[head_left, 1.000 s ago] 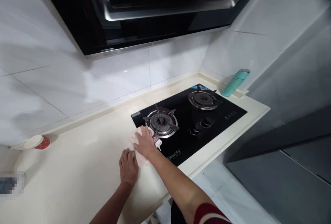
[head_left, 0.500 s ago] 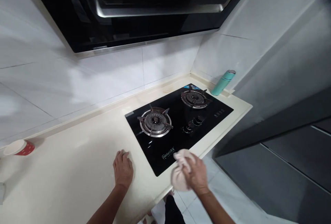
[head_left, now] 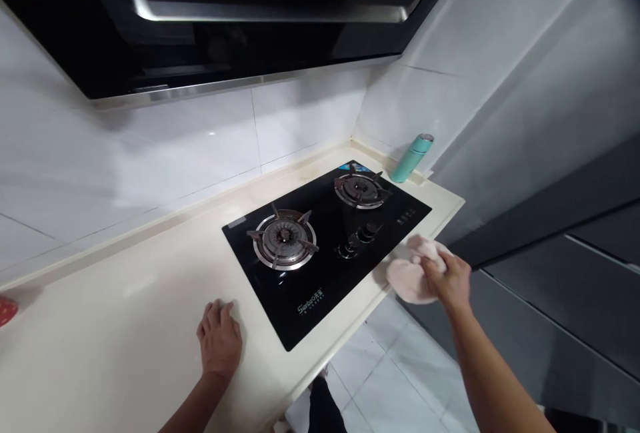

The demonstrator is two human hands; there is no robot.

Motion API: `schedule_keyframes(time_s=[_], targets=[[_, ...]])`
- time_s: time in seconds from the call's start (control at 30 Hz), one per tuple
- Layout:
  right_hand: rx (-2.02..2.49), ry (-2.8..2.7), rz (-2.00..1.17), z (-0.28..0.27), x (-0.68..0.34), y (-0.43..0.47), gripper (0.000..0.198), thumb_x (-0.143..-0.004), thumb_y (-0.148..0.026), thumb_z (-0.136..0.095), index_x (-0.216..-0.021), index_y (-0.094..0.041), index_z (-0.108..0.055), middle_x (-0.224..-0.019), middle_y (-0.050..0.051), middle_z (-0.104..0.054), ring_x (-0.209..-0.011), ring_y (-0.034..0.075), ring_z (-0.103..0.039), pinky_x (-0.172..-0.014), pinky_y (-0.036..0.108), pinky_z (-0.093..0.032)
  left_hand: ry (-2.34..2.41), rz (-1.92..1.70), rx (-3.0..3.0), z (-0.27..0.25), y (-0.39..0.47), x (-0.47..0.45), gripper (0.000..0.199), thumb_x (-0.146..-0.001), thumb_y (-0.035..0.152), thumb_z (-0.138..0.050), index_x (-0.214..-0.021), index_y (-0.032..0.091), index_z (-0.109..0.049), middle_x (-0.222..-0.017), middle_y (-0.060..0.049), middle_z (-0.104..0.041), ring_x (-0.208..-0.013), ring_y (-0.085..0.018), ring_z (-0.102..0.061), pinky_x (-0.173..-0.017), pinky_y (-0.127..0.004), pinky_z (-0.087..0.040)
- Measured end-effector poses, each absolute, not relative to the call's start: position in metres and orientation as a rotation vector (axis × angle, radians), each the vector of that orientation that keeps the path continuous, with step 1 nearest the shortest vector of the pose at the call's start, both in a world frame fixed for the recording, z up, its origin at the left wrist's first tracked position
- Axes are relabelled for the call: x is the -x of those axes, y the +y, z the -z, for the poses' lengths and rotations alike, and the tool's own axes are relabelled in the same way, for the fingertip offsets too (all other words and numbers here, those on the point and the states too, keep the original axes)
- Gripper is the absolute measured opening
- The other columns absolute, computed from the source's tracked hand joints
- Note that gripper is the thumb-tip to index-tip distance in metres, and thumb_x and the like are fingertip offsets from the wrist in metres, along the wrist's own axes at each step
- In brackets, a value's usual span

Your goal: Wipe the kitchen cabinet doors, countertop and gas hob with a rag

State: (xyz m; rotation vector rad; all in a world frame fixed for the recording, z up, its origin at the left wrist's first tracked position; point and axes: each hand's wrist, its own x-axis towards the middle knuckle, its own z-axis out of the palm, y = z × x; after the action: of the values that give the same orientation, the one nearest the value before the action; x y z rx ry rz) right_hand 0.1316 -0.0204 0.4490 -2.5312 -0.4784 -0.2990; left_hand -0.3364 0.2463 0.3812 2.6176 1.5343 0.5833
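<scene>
My right hand (head_left: 450, 280) grips a bunched pale pink cloth (head_left: 413, 278) at the front edge of the counter, before the right part of the gas stove (head_left: 330, 280). The loose part of the cloth hangs toward the edge. My left hand (head_left: 220, 336) rests palm down on the cream countertop (head_left: 165, 286), left of the stove, its fingers loosely bent and holding nothing. The black glass stove has a left burner (head_left: 284, 238), a right burner (head_left: 363, 188) and control knobs (head_left: 361, 238) between them, nearer the front.
A teal bottle (head_left: 411, 158) stands behind the stove's right end, near the wall. Above hangs a black range hood (head_left: 240, 46). Part of a red cup (head_left: 7, 311) shows at the far left. Dark grey cabinets (head_left: 540, 306) stand to the right, beyond the tiled floor (head_left: 415, 366).
My right hand has moved the cloth rightward along the counter's front edge. My left hand stays on the counter. The view has shifted right, so the red cup is mostly cut off.
</scene>
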Motion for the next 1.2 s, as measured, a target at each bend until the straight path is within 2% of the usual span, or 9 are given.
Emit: schedule_keyframes(time_s=[0.13, 0.3, 0.5, 0.6, 0.67, 0.77, 0.87, 1.03, 1.2], targets=[[2.605, -0.505, 0.125, -0.426, -0.086, 0.049, 0.061, -0.081, -0.051, -0.049, -0.128, -0.014, -0.065, -0.138, 0.020, -0.052, -0.122, 0.037, -0.048, -0.102, 0.053, -0.040, 1.543, -0.559, -2.605, -0.382, 0.247, 0.338, 0.038, -0.094, 0.021, -0.039, -0.125, 0.018, -0.061, -0.142, -0.018, -0.053, -0.141, -0.034, -0.041, -0.112, -0.056, -0.039], [2.668, -0.909, -0.014, -0.399, 0.077, 0.048, 0.054, -0.089, -0.046, -0.049, -0.135, -0.020, -0.061, -0.147, 0.018, -0.044, -0.125, 0.040, -0.043, -0.103, 0.058, -0.036, 1.500, -0.566, -2.508, -0.385, 0.245, 0.336, 0.039, -0.095, 0.022, -0.038, -0.126, 0.015, -0.061, -0.144, -0.020, -0.051, -0.144, -0.036, -0.037, -0.115, -0.058, -0.035], [2.031, -1.602, -0.488, -0.391, 0.234, 0.040, 0.049, -0.070, -0.037, -0.070, -0.119, -0.031, -0.069, -0.139, 0.008, -0.053, -0.117, 0.035, -0.049, -0.100, 0.054, -0.041, 1.421, -0.710, -2.267, -0.391, 0.244, 0.335, 0.035, -0.093, 0.028, -0.041, -0.118, 0.017, -0.063, -0.143, -0.018, -0.053, -0.146, -0.035, -0.035, -0.119, -0.060, -0.029], [1.652, -1.715, -0.622, -0.411, 0.246, 0.059, 0.048, -0.065, -0.035, -0.071, -0.113, -0.030, -0.070, -0.134, 0.003, -0.056, -0.118, 0.028, -0.051, -0.104, 0.041, -0.044, 1.384, -0.797, -2.107, -0.394, 0.249, 0.346, 0.034, -0.092, 0.033, -0.041, -0.115, 0.019, -0.062, -0.132, -0.015, -0.061, -0.138, -0.030, -0.047, -0.119, -0.054, -0.036], [1.620, -1.596, -0.535, -0.432, 0.229, 0.076, 0.048, -0.068, -0.028, -0.066, -0.117, -0.028, -0.069, -0.136, 0.004, -0.053, -0.122, 0.025, -0.049, -0.106, 0.037, -0.043, 1.384, -0.840, -1.980, -0.398, 0.248, 0.360, 0.037, -0.093, 0.038, -0.039, -0.118, 0.018, -0.058, -0.125, -0.014, -0.065, -0.125, -0.026, -0.058, -0.111, -0.048, -0.047], [1.831, -1.375, -0.261, -0.455, 0.177, 0.098, 0.044, -0.077, -0.024, -0.059, -0.120, -0.026, -0.069, -0.140, 0.008, -0.047, -0.124, 0.027, -0.046, -0.108, 0.043, -0.041, 1.409, -0.865, -1.806, -0.407, 0.236, 0.388, 0.044, -0.094, 0.049, -0.041, -0.121, 0.018, -0.056, -0.120, -0.012, -0.067, -0.111, -0.023, -0.066, -0.097, -0.043, -0.056], [2.163, -1.258, -0.130, -0.455, 0.122, 0.113, 0.040, -0.085, -0.033, -0.060, -0.123, -0.026, -0.069, -0.149, 0.011, -0.039, -0.128, 0.034, -0.041, -0.105, 0.053, -0.041, 1.410, -0.876, -1.699, -0.413, 0.212, 0.413, 0.048, -0.090, 0.059, -0.046, -0.114, 0.020, -0.061, -0.115, -0.011, -0.069, -0.108, -0.025, -0.067, -0.094, -0.044, -0.058], [2.542, -1.022, -0.148, -0.430, 0.126, 0.137, 0.057, -0.093, -0.045, -0.055, -0.143, -0.019, -0.056, -0.157, 0.019, -0.031, -0.141, 0.045, -0.030, -0.111, 0.063, -0.032, 1.332, -0.895, -1.690, -0.417, 0.174, 0.417, 0.048, -0.086, 0.063, -0.051, -0.107, 0.022, -0.066, -0.125, -0.012, -0.064, -0.122, -0.029, -0.060, -0.102, -0.051, -0.054], [2.041, -1.378, -0.448, -0.417, 0.208, 0.164, 0.051, -0.100, -0.040, -0.041, -0.146, -0.022, -0.053, -0.158, 0.013, -0.038, -0.148, 0.035, -0.031, -0.119, 0.056, -0.029, 1.190, -0.938, -1.896, -0.431, 0.164, 0.373, 0.038, -0.095, 0.046, -0.048, -0.126, 0.027, -0.060, -0.146, -0.013, -0.046, -0.142, -0.026, -0.042, -0.117, -0.054, -0.042]])
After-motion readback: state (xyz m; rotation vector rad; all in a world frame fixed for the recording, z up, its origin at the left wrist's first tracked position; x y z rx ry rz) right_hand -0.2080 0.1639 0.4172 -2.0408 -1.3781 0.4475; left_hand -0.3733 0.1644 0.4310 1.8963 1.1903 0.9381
